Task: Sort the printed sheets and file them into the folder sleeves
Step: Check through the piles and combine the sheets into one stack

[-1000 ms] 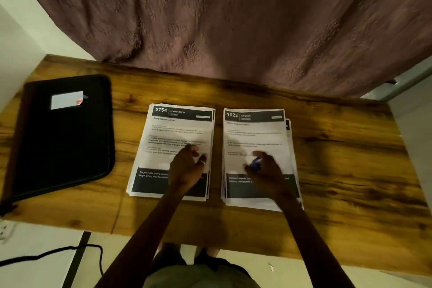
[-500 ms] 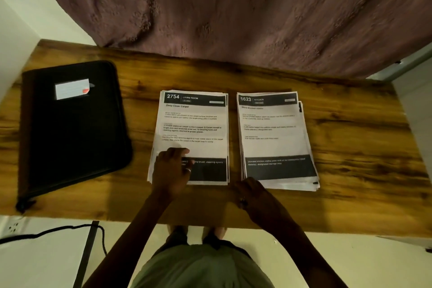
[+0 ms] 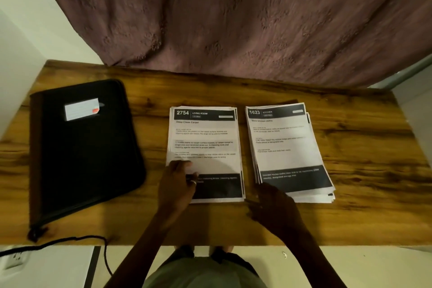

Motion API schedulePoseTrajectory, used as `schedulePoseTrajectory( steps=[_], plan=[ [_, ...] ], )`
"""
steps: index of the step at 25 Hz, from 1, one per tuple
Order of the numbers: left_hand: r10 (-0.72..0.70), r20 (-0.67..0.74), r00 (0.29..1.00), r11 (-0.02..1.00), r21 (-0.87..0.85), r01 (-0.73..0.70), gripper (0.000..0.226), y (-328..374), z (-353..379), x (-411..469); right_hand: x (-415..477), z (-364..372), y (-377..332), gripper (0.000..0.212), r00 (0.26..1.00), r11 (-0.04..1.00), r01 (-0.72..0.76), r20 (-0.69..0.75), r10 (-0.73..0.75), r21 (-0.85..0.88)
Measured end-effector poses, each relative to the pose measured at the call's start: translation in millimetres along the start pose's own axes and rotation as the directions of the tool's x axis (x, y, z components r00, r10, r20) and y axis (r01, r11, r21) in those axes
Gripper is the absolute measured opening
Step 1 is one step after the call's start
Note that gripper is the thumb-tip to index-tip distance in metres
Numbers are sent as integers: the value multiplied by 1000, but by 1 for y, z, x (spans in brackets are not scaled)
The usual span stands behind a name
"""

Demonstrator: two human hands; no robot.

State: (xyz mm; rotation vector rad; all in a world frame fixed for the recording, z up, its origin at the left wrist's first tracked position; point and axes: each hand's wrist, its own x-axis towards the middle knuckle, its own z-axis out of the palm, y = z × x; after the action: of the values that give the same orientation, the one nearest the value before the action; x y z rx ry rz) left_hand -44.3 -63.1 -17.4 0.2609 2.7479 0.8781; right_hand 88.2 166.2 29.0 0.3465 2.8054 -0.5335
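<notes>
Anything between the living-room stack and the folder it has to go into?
Only bare table lies between the living-room stack and the folder, but the folder lies closed, shutting off its sleeves.
</notes>
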Motion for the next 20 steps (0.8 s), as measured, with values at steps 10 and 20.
schedulePoseTrajectory(
  steps=[10, 20],
  plan=[
    [-278, 45, 960, 960, 43, 276, 88, -13, -15, 36, 120, 10, -73, 91, 904, 881, -412, -16, 427, 231],
    [-299, 34, 954, 954, -27, 300, 96, -17, -14, 43, 120, 3, -55, 27, 872, 793, -415, -55, 487, 445]
  ],
)
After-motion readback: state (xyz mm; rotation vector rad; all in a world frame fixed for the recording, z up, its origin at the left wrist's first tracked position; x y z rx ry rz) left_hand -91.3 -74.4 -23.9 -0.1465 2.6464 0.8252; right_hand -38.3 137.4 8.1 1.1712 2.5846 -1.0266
